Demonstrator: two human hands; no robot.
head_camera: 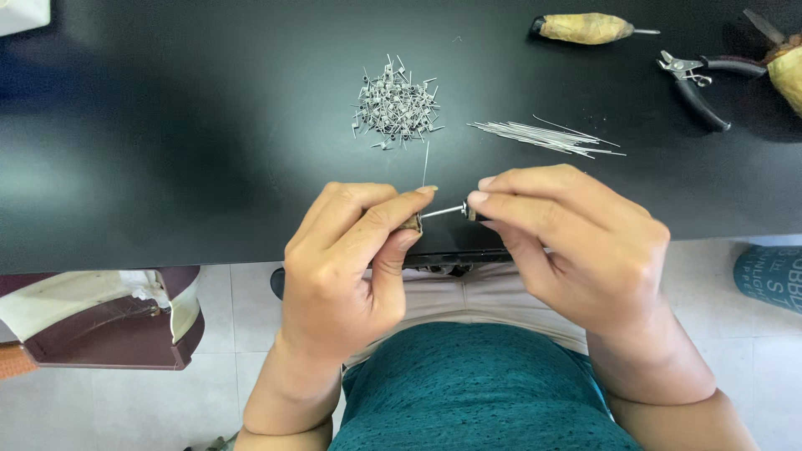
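Note:
My left hand (351, 259) pinches the handle end of a small winding tool, its metal rod (443, 211) running right across the gap between my hands. A thin straight wire (425, 163) stands up from the rod near my left forefinger tip. My right hand (568, 242) grips the rod's other end between thumb and forefinger. Both hands hover over the near edge of the black table (167, 150). Just beyond them lie a pile of small wound wire coils (394, 107) and a bundle of straight cut wires (543, 135).
At the far right of the table lie black-handled pliers (697, 79), a tape-wrapped tool with a metal tip (585, 27) and another wrapped handle (787, 63). A maroon and cream object (109, 321) sits on the tiled floor at left, a teal item (773, 280) at right.

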